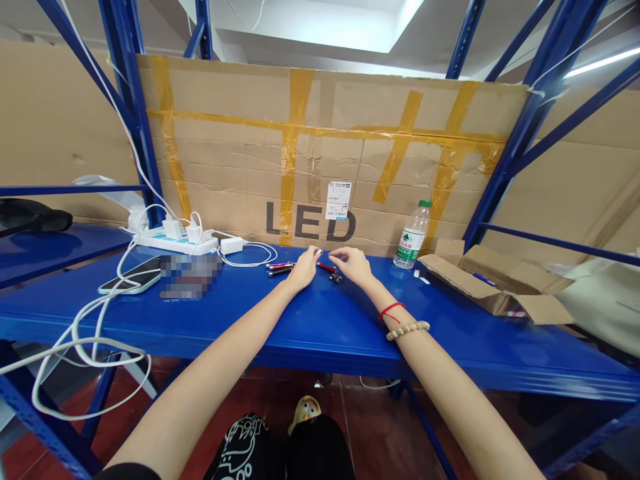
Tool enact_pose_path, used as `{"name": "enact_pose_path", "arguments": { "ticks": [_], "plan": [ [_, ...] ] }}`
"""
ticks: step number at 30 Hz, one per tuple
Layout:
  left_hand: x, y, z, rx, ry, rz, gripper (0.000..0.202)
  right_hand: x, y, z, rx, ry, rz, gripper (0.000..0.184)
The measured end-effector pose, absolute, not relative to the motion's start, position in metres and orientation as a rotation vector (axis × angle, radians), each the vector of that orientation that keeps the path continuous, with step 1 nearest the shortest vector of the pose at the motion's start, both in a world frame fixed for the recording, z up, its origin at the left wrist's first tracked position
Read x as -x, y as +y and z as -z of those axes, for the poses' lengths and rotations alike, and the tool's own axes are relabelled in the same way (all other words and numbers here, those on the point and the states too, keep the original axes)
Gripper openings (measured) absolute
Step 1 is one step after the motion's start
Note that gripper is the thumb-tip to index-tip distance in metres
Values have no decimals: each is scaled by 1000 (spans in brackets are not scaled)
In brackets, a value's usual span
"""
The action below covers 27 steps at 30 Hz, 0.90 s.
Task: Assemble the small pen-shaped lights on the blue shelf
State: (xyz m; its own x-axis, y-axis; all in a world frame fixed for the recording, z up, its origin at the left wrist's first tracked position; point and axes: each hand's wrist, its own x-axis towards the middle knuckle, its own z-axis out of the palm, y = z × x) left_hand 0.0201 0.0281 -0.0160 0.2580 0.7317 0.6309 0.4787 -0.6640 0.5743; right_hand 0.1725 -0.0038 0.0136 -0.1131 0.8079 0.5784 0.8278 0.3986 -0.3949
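While both forearms reach over the near edge of the desk [320,327], left hand [303,268]: thumb and index brought together at the tips, with a tiny whitish spot [319,252] there; too small to tell whether the fingers grip it.
Right hand [353,266]: fingers curled, thumb and index pointing toward the left fingers, their tips close; I cannot tell whether they hold anything.
Gap: the two sets of fingertips face each other, near but apart.
Pen-shaped pieces [279,266]: on the desk just left of the left fingers, purple and red among them, partly hidden by the left hand.
Red stick [326,267]: on the desk just below the right fingertips, partly covered by that hand.
Dark cluster [335,279]: nearer the person than the right fingertips, just beside the red stick.
Bottle [411,237]: upright, green-capped, to the right of the right fingers.
Open box [457,280]: farther right of those fingers, flaps spread, a blue item [484,279] inside.
Phone [133,275]: well left of the left fingers.
Power strip [177,243]: beyond the phone, with an adapter [231,246] between it and the left fingers.
Cardboard [225,160]: upright beyond all fingers, marked LED.
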Motion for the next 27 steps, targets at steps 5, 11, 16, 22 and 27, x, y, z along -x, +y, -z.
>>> {"name": "enact_pose_path", "arguments": {
  "ticks": [5, 11, 16, 22, 27],
  "plan": [
    [-19, 24, 15, -2342, 1098, -1270, 16, -171, -3, -16, 1153, -1818, -99, 21],
    [-18, 17, 9, -2378, 1143, -1166, 21, -169, 0, -13, 1082, -1794, -124, 18],
    [-18, 13, 5, -2383, 1183, -1161, 22, -171, 1, -13, 1085, -1729, -81, 18],
    [-18, 6, 3, -2433, 1189, -1117, 21, -172, 2, -15, 1026, -1763, -218, 17],
    [-17, 4, 2, -2479, 1209, -1082, 19, -173, 1, -15, 1033, -1811, -238, 18]
  ]
}}
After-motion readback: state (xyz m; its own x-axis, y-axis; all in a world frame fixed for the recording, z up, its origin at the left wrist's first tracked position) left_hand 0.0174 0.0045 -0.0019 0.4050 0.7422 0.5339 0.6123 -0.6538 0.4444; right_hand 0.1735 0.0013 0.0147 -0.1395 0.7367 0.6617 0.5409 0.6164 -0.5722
